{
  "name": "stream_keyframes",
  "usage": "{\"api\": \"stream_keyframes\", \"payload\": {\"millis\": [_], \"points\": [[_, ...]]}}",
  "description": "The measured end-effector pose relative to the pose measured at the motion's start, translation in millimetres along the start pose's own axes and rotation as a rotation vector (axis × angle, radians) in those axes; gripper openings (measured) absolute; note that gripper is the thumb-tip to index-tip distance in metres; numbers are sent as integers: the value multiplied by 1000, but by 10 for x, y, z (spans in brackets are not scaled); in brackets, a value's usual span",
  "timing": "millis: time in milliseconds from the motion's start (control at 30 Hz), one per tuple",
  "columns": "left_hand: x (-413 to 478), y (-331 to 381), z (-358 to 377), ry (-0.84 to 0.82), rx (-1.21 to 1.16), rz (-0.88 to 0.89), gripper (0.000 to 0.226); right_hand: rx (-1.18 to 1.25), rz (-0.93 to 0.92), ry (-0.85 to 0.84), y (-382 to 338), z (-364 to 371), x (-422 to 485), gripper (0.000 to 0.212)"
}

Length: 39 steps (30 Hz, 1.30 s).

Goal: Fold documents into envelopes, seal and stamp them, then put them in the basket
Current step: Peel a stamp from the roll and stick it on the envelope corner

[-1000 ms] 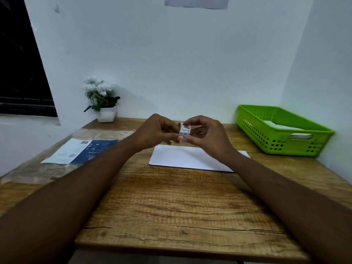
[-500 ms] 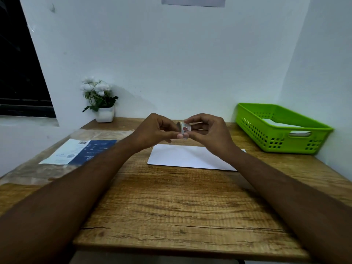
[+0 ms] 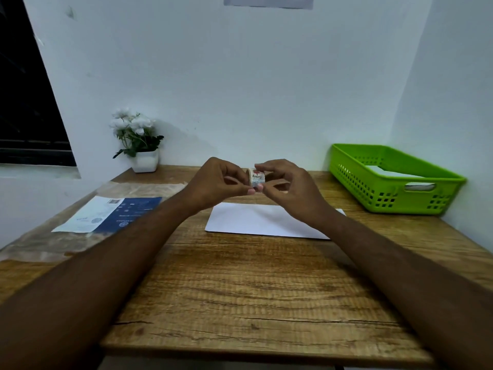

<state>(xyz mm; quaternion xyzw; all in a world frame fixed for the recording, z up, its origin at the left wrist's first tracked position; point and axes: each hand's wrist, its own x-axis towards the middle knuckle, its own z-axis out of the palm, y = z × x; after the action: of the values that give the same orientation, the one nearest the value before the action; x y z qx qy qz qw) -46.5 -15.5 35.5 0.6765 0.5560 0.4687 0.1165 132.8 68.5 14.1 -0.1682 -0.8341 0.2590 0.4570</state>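
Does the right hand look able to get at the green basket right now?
Probably yes: nothing stands between the right hand and the green basket, though the hand is busy pinching the stamp roll.

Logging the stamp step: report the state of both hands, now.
Left hand: closed, pinching the stamp roll.
Right hand: closed, fingers curled on the same stamp roll.

stamp roll [image 3: 256, 178]: cursive word, illegible | blue-and-white sheet [image 3: 106, 214]: print too small to read
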Motion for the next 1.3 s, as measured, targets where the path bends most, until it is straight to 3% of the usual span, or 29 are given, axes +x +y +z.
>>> {"api": "stream_keyframes", "payload": {"millis": [367,567,933,1300], "points": [[-4,-4,-18,11,90,44,16,2,113,11,20,-34,32,30],[-5,-16,-15,23,141,69,15,46,154,18,-25,-76,27,14],[14,-58,6,-28,-7,71,17,62,183,70,-23,-93,29,16],[7,-30,5,13,10,62,18,93,198,105,-11,-44,30,14]]}}
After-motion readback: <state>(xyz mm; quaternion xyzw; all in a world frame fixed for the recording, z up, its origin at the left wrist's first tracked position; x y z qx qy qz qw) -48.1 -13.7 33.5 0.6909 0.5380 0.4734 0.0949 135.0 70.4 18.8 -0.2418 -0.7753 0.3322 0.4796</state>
